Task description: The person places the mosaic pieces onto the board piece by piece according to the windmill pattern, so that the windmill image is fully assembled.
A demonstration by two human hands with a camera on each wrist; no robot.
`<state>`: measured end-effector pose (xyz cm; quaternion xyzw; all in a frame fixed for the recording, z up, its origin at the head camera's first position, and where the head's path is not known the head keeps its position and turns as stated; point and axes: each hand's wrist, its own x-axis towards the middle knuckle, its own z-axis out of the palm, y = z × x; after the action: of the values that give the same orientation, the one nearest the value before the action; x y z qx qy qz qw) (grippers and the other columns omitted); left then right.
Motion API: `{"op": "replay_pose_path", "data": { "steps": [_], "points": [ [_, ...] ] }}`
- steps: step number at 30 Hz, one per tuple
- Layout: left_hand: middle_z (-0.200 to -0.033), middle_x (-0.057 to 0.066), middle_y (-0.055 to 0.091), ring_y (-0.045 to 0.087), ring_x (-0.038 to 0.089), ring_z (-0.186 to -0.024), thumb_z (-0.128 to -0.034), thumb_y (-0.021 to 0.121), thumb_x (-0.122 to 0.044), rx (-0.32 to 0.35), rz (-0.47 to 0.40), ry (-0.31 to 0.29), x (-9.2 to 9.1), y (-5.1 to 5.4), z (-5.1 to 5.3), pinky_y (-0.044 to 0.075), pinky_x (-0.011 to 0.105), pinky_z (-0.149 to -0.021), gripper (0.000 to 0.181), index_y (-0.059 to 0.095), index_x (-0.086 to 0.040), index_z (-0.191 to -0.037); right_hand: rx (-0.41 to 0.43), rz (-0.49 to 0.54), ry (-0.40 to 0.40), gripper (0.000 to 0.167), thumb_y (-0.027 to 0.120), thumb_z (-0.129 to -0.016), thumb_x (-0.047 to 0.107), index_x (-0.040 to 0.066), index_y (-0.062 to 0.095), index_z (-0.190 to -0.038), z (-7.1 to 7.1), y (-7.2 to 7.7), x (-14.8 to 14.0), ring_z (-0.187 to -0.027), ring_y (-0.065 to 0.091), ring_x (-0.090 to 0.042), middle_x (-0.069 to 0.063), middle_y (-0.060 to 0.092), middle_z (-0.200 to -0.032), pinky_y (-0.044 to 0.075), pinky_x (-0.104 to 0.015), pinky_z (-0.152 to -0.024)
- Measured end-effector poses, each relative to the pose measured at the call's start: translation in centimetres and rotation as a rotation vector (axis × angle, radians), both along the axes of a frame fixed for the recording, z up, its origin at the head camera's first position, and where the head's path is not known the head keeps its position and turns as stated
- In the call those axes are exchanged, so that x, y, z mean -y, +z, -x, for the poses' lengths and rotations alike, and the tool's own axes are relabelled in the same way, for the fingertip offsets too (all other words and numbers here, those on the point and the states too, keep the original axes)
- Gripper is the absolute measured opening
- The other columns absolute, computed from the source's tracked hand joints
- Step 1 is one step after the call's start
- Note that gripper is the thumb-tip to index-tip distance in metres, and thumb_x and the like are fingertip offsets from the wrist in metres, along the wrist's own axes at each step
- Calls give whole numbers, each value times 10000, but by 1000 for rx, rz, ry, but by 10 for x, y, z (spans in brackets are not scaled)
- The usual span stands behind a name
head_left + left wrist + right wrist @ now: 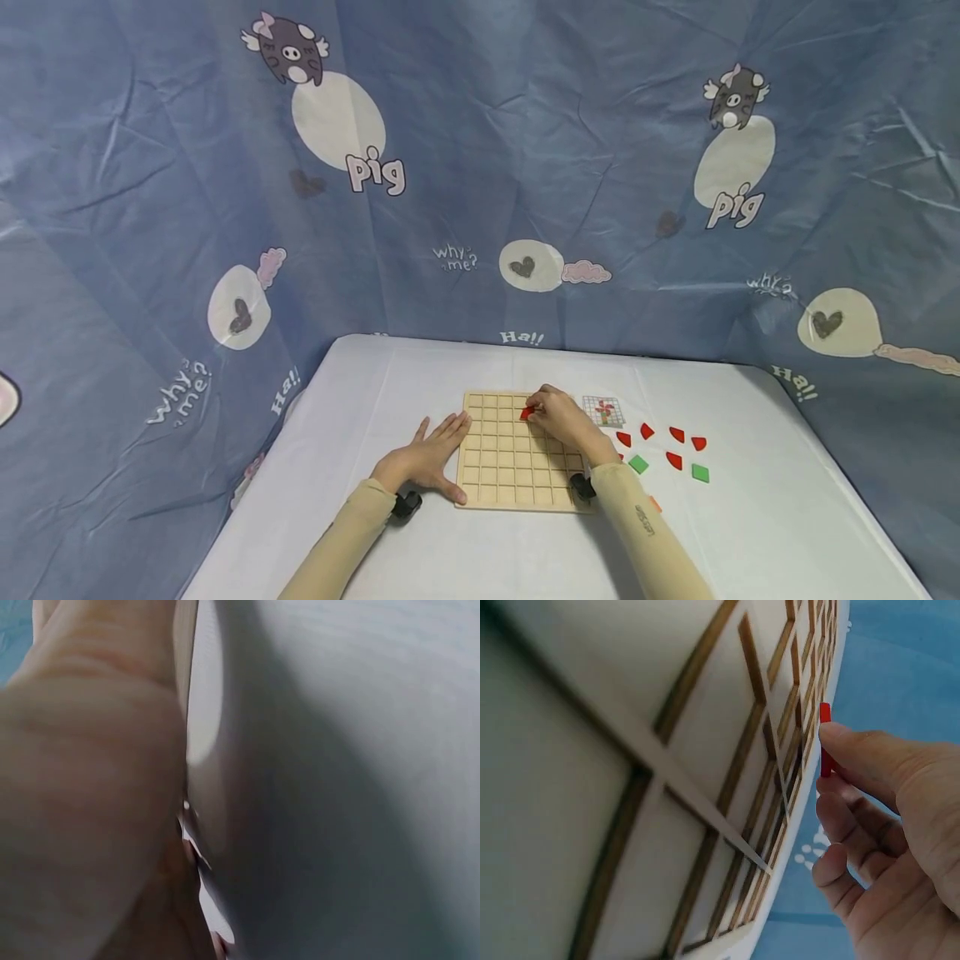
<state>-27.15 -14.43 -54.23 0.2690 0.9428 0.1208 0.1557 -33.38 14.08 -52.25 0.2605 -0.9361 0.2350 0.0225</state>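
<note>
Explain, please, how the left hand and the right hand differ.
The left hand rests with spread fingers at the left edge of the board; the right hand is over its far part, fingers bent. The right hand pinches a red piece; no piece shows in the left hand. Both have a beige sleeve and a black device at the wrist.

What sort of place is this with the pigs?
Probably a curtained-off spot for tabletop puzzles: blue pig-print cloth hangs behind a white table with a wooden grid board and flat red pieces on it.

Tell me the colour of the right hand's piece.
The piece is red, clearest in the right wrist view.
</note>
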Motion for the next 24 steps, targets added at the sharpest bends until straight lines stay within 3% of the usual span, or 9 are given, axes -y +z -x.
{"op": "replay_pose_path", "data": {
  "steps": [7, 24],
  "points": [
    [-1641, 80, 2, -3, 286, -1514, -588, 748, -713, -3, -10, 1, -1, 2, -1, -33, 621, -1176, 1363, 34, -73, -1557, 57, 19, 0, 152, 680, -894, 90, 77, 707, -1043, 2, -3, 9, -887, 621, -142, -41, 621, -999, 553, -316, -794],
    [-1641, 80, 5, -2, 290, -1514, -596, 751, -704, 0, -6, -1, -1, 3, -1, -37, 621, -1176, 1351, 42, -72, -1557, 94, 7, -17, 140, 677, -895, 91, 91, 726, -1027, 4, -1, 13, -918, 634, -176, -30, 637, -1000, 548, -345, -831]
  ]
}}
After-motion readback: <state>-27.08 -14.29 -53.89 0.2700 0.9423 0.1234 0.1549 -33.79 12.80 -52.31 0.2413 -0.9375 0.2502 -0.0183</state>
